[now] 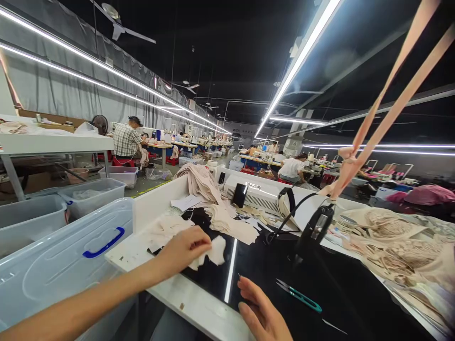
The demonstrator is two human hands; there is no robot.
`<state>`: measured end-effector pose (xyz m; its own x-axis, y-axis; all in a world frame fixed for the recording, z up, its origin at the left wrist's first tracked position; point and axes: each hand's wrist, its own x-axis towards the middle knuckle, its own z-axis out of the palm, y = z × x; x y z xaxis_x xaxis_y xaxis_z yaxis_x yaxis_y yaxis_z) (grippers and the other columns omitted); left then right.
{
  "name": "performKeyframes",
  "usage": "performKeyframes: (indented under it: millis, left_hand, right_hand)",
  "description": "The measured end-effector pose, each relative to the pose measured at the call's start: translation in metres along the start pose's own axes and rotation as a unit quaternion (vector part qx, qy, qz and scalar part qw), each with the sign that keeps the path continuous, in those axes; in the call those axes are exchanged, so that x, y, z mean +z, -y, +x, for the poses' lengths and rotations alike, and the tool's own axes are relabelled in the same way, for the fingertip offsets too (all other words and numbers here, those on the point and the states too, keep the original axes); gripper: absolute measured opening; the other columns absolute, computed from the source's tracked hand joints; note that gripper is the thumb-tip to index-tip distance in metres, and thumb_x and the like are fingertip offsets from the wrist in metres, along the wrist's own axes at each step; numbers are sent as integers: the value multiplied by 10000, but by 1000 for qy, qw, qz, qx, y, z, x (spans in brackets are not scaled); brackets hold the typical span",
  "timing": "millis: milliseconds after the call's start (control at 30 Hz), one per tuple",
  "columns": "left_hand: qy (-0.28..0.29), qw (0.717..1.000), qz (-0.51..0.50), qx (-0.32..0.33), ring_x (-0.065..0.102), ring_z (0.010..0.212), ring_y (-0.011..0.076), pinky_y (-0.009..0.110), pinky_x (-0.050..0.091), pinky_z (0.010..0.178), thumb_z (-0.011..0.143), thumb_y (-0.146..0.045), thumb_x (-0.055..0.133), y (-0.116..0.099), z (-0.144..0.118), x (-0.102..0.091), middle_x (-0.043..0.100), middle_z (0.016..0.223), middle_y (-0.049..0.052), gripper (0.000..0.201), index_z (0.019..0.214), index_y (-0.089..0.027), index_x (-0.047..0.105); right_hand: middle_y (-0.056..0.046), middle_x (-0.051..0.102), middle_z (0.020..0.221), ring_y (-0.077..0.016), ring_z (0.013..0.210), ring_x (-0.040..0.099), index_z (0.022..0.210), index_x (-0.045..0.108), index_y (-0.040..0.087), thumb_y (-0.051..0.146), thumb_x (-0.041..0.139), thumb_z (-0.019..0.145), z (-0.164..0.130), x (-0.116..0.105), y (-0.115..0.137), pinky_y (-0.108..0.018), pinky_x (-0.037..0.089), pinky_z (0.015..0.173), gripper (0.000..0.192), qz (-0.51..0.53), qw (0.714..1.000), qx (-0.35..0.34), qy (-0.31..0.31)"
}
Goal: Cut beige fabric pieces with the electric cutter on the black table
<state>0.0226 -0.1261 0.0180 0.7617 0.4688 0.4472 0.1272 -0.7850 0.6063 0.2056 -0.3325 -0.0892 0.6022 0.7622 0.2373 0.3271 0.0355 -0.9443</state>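
L hand fingers pinched on pale cream fabric piece, ragged edges; R hand open, flat, holding nothing, snips just past fingertips

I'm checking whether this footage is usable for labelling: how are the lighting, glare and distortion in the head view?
Head view: bright ceiling strip lights against a dark ceiling; one reflects as a white streak on the glossy black table between the left hand, holding a pale fabric piece, and the right hand. Wide-angle bending curves the edges; the distant workstations are soft, and the nearby hands are sharp.
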Motion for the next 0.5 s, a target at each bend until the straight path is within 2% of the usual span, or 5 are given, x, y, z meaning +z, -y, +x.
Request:
performKeyframes:
  millis: [67, 167, 333, 433, 500]
  left_hand:
    - [28, 999, -19, 20, 625, 796, 131, 220, 452, 713, 943, -263, 641, -22, -14, 18, 665, 902, -17, 120, 878, -231, 735]
    - [54, 996, -66, 26, 610, 772, 125, 218, 436, 688, 942, -225, 632, -38, -31, 35, 643, 901, -8, 126, 873, -221, 737]
    - [87, 981, -162, -63, 617, 865, 174, 247, 466, 774, 879, -303, 696, -35, -44, 40, 653, 962, 13, 89, 901, -220, 719]
    - [92, 963, -215, -132, 592, 1000, 219, 282, 453, 856, 855, -407, 702, -31, -46, 39, 658, 1067, 36, 246, 1009, -216, 679]
    - [117, 953, -236, -151, 571, 918, 212, 290, 437, 796, 896, -553, 629, -32, -48, 41, 643, 963, 33, 360, 934, -196, 651]
  right_hand:
    - [-120, 786, 1124, -303, 1043, 728, 1173, 774, 226, 775, 750, 721, 6, 17, 19, -377, 579, 907, 712, 104, 991, 61, 66]
    - [-88, 760, 887, -263, 866, 694, 1026, 792, 177, 770, 724, 759, 10, 29, 36, -384, 556, 838, 653, 163, 973, 82, 143]
    - [-19, 642, 750, -178, 722, 575, 903, 756, 178, 696, 788, 752, 2, 25, 45, -298, 480, 700, 540, 172, 973, 64, 137]
    - [-1, 580, 694, -165, 661, 529, 897, 745, 187, 728, 788, 723, -6, 20, 52, -287, 458, 618, 570, 168, 972, 59, 152]
    - [-8, 588, 715, -173, 672, 537, 910, 744, 194, 752, 779, 710, -10, 18, 56, -298, 476, 619, 594, 165, 971, 53, 164]
